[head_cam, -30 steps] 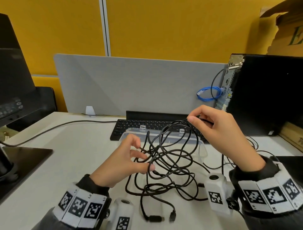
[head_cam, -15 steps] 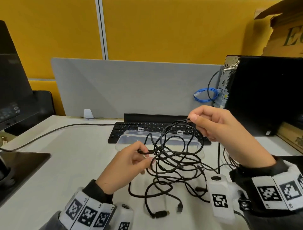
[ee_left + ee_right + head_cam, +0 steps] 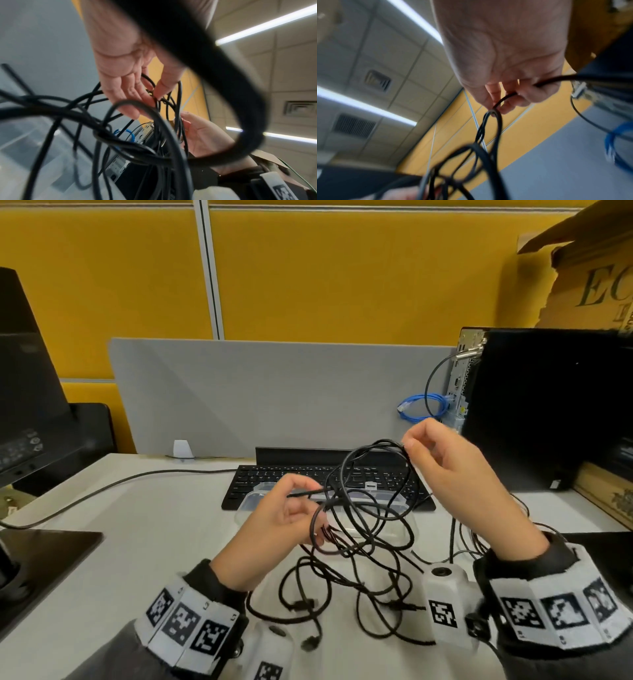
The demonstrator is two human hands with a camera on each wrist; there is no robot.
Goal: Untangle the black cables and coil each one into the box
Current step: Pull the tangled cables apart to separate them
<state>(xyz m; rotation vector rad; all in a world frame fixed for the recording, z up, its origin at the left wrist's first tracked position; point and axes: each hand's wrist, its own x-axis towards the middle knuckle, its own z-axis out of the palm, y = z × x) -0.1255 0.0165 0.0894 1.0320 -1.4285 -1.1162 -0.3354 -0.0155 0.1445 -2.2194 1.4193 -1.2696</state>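
The right hand [image 3: 455, 474] has lifted its pinched loop higher; the left hand [image 3: 284, 515] now pinches a strand — the black cables [image 3: 359, 529] stay tangled.

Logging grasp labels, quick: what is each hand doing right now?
Left hand: grip closed, pinching a strand of the tangled black cables.
Right hand: grip closed, pinching the top loops of the same tangle, lifted above the clear plastic box.

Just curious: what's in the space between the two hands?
Looped black cables stretch from the left hand to the right hand, hanging over a clear box. The head view shows it.
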